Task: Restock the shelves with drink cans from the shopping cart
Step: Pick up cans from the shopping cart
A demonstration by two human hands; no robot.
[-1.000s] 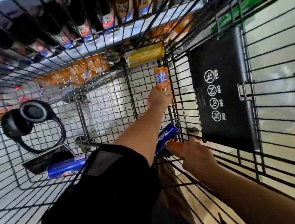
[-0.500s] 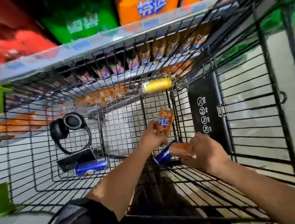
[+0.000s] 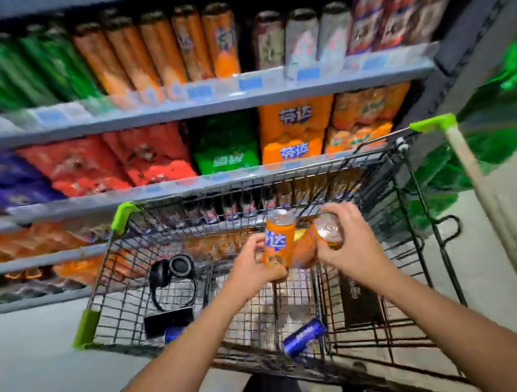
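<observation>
Left hand fingers curl round an upright orange aluminium drink can with blue lettering; right hand grips a second orange can, tilted top toward camera, the two cans touching above the black wire shopping cart. Second can's label hidden by fingers and blur. Below the hands, a glossy blue can lies on the cart's mesh floor; black headphones lie left of them.

An orange can is held near upright in the left hand; a second orange can, top toward the camera, is gripped in the right hand. Below the hands, a blue can is lying in the cart. Beyond, the shelves are stocked with cans.
</observation>
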